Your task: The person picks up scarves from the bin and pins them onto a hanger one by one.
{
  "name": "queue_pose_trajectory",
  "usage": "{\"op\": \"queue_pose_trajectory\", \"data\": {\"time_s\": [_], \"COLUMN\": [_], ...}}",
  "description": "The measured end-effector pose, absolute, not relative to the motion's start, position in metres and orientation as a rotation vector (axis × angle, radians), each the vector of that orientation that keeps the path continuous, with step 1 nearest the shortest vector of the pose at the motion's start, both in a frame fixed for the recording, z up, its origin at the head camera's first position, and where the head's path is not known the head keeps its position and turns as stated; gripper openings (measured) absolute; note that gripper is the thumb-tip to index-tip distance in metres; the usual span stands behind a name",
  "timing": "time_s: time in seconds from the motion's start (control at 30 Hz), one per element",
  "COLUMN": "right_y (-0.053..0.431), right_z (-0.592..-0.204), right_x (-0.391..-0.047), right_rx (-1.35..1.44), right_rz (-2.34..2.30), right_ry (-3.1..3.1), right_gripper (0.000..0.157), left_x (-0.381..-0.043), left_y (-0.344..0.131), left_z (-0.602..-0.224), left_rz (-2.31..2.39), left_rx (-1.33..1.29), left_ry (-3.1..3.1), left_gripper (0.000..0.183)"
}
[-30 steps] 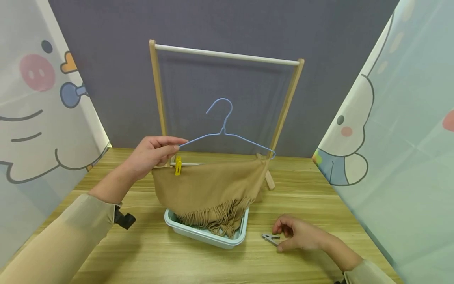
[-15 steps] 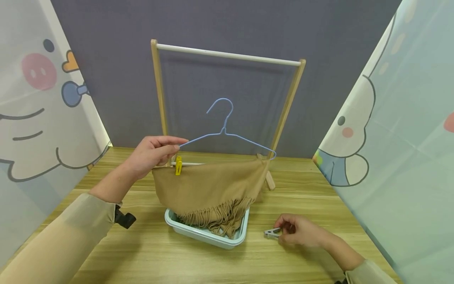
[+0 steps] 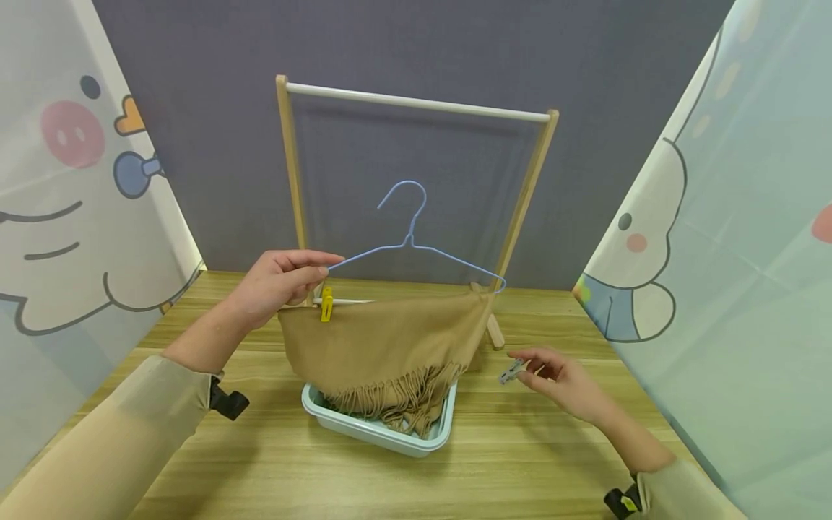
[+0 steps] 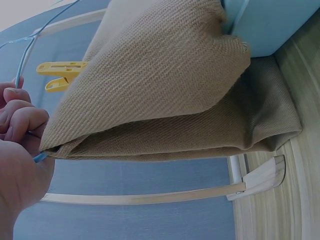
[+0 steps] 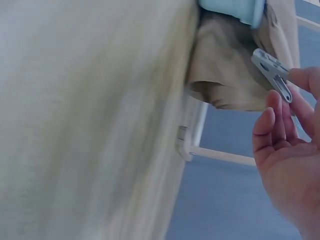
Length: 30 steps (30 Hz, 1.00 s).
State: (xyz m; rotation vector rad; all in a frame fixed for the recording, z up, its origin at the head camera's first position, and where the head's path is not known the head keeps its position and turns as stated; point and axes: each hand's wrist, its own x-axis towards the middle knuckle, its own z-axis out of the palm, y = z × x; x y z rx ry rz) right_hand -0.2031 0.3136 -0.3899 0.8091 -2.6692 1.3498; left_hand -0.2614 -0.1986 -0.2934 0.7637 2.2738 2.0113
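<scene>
My left hand (image 3: 276, 283) grips the left end of a blue wire hanger (image 3: 409, 242) and holds it up. A tan fringed scarf (image 3: 390, 336) is draped over the hanger's lower bar. On the scarf's top edge at the left sits a yellow clothespin (image 3: 327, 304), which also shows in the left wrist view beside the curled fingers. My right hand (image 3: 562, 379) pinches a grey clothespin (image 3: 511, 371) between thumb and fingers, above the table to the right of the scarf. The right wrist view shows this grey clothespin (image 5: 271, 73) at the fingertips.
A pale blue basin (image 3: 377, 431) stands beneath the scarf, whose fringe hangs into it. Behind is a wooden rack with a white top rail (image 3: 416, 103). The wooden table (image 3: 552, 462) is flanked by cartoon-printed side panels (image 3: 734, 238), with a dark panel (image 3: 416, 36) at the back.
My right hand takes hold of the grey clothespin and lifts it from the table, moving it up and away toward the scarf's right side. The left hand and hanger stay where they were.
</scene>
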Motion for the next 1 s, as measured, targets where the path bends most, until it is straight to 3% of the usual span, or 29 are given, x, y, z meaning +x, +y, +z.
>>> {"op": "queue_pose_trajectory", "data": {"time_s": [0.63,1.0], "right_y": [0.287,0.26], "right_z": [-0.342,-0.319], "right_x": [-0.239,-0.263], "right_rx": [0.549,0.594], "right_rz": [1.445,1.317], "right_ry": [-2.509,-2.457], "right_gripper": [0.04,0.027], "left_x": [-0.262,-0.261], "left_y": [-0.2,-0.198], "left_z": [-0.295,-0.293], "left_rz": [1.989,2.006], "left_rx": [0.781,0.762], "left_ry": [2.293,2.282], "left_gripper": [0.028,0.027]}}
